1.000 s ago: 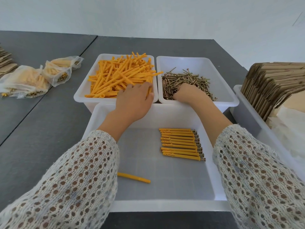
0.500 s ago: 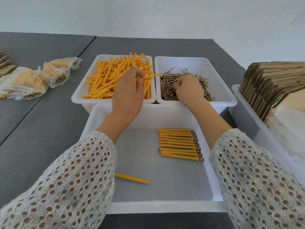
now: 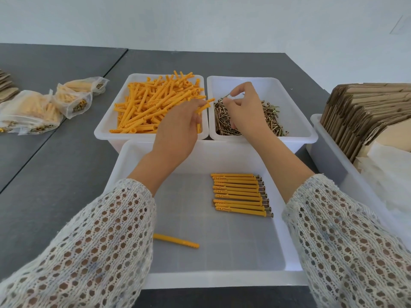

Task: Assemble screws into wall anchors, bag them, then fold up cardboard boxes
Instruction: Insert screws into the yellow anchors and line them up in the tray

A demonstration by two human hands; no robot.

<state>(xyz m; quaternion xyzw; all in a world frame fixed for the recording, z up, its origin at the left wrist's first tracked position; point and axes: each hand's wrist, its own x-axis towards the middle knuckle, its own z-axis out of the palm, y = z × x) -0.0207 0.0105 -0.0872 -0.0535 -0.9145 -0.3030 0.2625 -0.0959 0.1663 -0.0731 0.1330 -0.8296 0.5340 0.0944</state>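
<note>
Left hand (image 3: 178, 130) lifted over the anchor bin (image 3: 104, 132), fingers curled round one orange anchor (image 3: 205, 105). Right hand (image 3: 242, 110) raised above the screw bin (image 3: 295, 121), pinching a screw (image 3: 225, 96). Assembled anchors (image 3: 240, 194) lie rowed in the near tray (image 3: 222, 278).

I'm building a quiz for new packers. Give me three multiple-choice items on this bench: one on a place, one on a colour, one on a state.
1. Where does the row of assembled anchors lie?
A. near tray
B. screw bin
C. on the table

2. What colour are the loose anchors?
A. grey
B. orange
C. blue

3. What is the right hand doing?
A. lying flat
B. gripping a bag
C. pinching a screw

Answers: 1 A, the row lies in the near tray. 2 B, they are orange. 3 C, its fingers pinch a screw over the screw bin.
</note>
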